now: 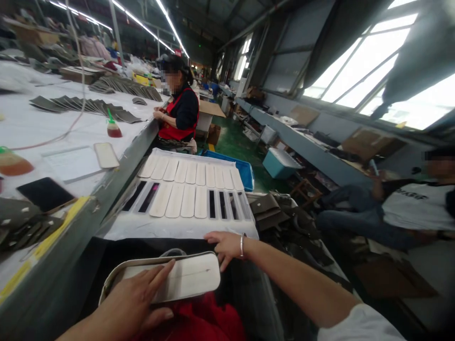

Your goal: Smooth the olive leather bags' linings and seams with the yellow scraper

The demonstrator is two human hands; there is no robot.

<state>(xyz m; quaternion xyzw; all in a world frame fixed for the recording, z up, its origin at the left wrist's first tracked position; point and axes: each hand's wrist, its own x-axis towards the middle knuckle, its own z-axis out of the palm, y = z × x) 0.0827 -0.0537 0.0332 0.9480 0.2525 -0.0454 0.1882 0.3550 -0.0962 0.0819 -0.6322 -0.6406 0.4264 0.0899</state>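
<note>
An oblong case with rounded ends (194, 277) lies in front of me, its white top panel facing up. A thin dark line runs along the middle of the panel, and a dark edging follows the far rim. My left hand (138, 293) rests on the panel with fingers stretched flat and the thumb apart along the near side. Just beyond the right end of the case, my right hand (225, 246) has its fingers spread, with nothing seen in them. Behind it, several white rounded panels (192, 201) lie in rows in a slotted white tray (142, 227).
The worktable (117, 177) at left bears a phone (46, 194), a glue bottle (114, 129) and fanned dark pieces (95, 108). A co-worker in a red apron (179, 113) sits beyond the tray. Dark pieces (268, 210) are heaped at right, near another seated person (415, 206).
</note>
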